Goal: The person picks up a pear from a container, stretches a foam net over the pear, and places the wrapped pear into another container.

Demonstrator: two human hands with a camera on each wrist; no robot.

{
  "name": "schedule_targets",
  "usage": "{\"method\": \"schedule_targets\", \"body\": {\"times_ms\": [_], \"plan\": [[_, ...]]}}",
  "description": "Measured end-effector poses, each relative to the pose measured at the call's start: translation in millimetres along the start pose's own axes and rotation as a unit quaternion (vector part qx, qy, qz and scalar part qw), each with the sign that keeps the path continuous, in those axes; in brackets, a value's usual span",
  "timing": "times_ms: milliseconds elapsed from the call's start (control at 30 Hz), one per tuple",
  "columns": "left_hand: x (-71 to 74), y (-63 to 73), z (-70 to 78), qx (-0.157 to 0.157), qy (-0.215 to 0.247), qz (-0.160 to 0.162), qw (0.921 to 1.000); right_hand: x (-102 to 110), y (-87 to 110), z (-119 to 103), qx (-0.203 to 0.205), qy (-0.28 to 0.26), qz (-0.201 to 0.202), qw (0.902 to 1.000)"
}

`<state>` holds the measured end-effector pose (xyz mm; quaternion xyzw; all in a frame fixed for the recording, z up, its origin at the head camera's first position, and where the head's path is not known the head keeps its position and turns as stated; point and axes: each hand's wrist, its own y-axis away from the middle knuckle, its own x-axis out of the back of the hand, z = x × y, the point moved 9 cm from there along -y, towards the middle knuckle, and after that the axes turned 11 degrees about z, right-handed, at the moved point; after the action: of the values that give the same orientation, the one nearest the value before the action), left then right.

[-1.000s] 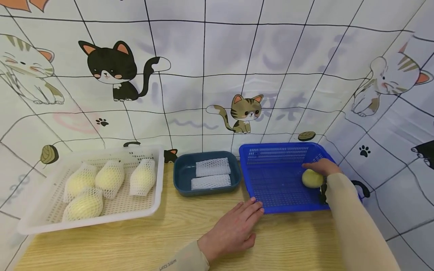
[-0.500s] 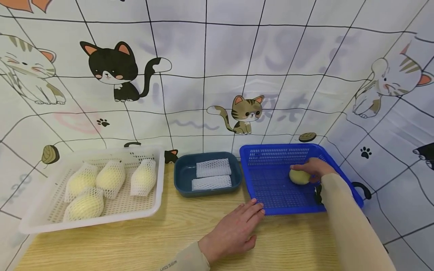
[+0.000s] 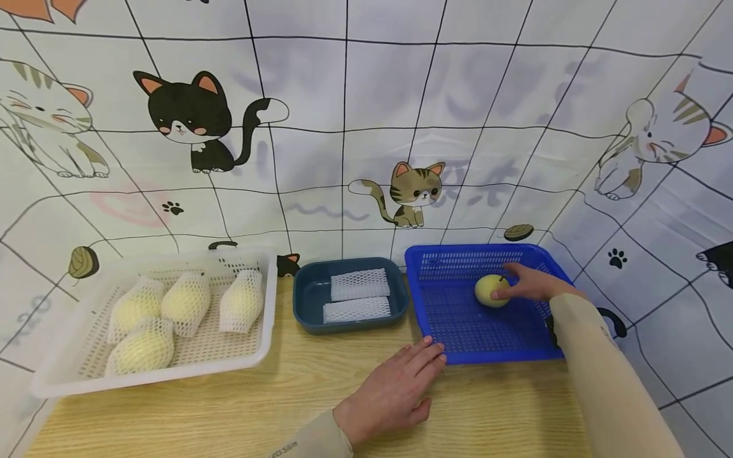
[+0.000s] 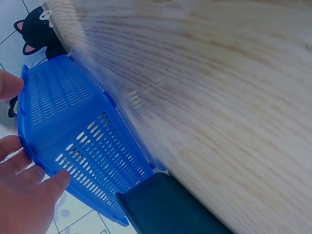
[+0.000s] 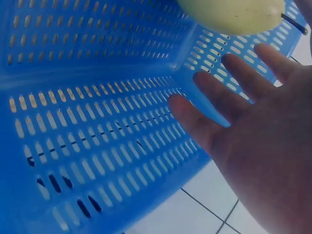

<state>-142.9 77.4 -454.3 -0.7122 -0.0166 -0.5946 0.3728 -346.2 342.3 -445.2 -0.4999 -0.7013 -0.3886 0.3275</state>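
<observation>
A yellow-green pear with a dark stem sits inside the blue basket. Over the basket's right part, my right hand is beside the pear, its thumb overlapping the fruit's right side. The right wrist view shows that hand's fingers spread fairly straight, below the pear in that view. My left hand lies with extended fingers at the basket's front left corner, fingertips at the rim. From the left wrist, this hand appears along the blue rim.
A teal tray with two white foam nets stands left of the basket. Farther left, a white basket holds several net-wrapped fruits. Wood-grain tabletop lies in front; a cat-patterned wall sheet rises behind.
The pear has moved left within the blue basket and turned, so its stem now shows. My right hand went left with it, and its fingers have spread. The left hand stays put.
</observation>
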Motion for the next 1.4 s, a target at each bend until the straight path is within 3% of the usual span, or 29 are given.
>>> {"method": "schedule_targets", "body": {"times_ms": [267, 567, 767, 1167, 1400], "plan": [[2.0, 0.1, 1.1, -0.004, 0.003, 0.0, 1.0, -12.1, -11.7, -4.2, 0.017, 0.016, -0.016, 0.9996], [1.1, 0.1, 2.6, -0.003, 0.008, -0.012, 0.9999, -23.1, -19.0, 10.5, -0.01, -0.01, 0.014, 0.9998], [0.7, 1.1, 1.8, -0.005, -0.001, -0.012, 0.9999, -24.0, -23.9, 7.3, -0.006, -0.001, 0.037, 0.9993], [1.8, -0.6, -1.4, 0.003, 0.02, 0.008, 0.9998, 11.9, -5.4, -37.0, 0.01, 0.043, 0.079, 0.996], [0.9, 2.0, -2.9, 0.02, 0.026, -0.005, 0.9994, 28.6, 20.6, -66.9, 0.026, 0.014, 0.105, 0.9941]]}}
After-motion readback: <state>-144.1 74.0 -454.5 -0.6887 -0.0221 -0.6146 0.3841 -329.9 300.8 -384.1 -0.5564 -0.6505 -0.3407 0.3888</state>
